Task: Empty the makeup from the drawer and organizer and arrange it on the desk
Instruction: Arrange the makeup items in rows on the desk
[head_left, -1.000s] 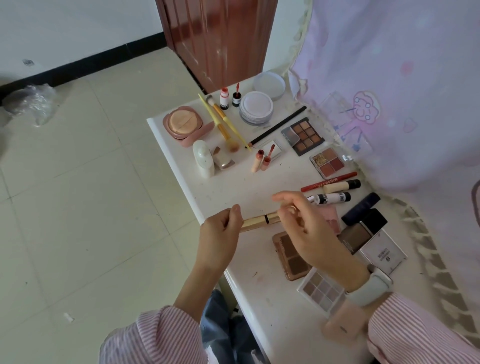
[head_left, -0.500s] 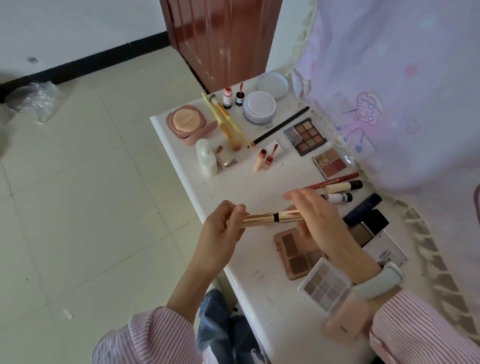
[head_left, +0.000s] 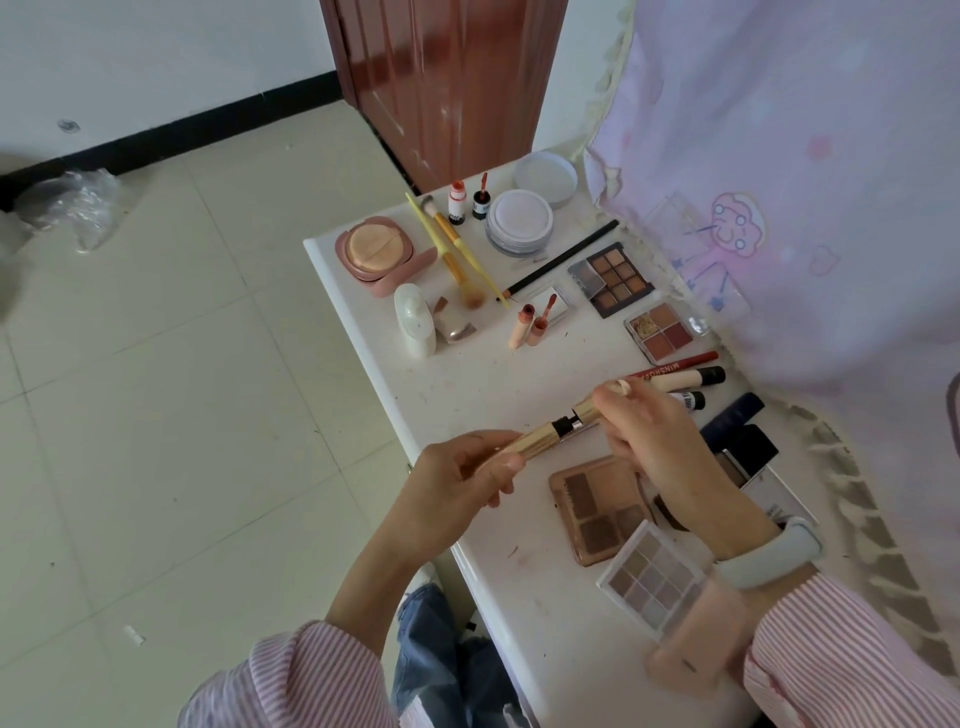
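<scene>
A gold makeup tube (head_left: 540, 439) hangs above the white desk (head_left: 483, 384), pulled apart so a black neck shows between its two halves. My left hand (head_left: 457, 493) grips the near half. My right hand (head_left: 654, 441) pinches the far half, its cap, a little above the desk. Laid out on the desk are a pink cushion compact (head_left: 376, 252), yellow brushes (head_left: 457, 249), a brown palette (head_left: 597, 506), a nine-pan palette (head_left: 652, 577), a dark palette (head_left: 613, 278) and a red four-pan palette (head_left: 662, 330).
Round white jars (head_left: 519, 221) stand at the desk's far end. A white bottle (head_left: 415, 319), lip tubes (head_left: 530, 325), a black pencil (head_left: 561, 260) and dark boxes (head_left: 748, 447) lie around. A pink curtain (head_left: 805, 182) hangs on the right. A door (head_left: 447, 78) stands beyond; tiled floor (head_left: 182, 389) is to the left.
The gold tube has come apart in the middle: my right hand drew its half away to the right and up, and a black neck now shows. My left hand stayed nearly still.
</scene>
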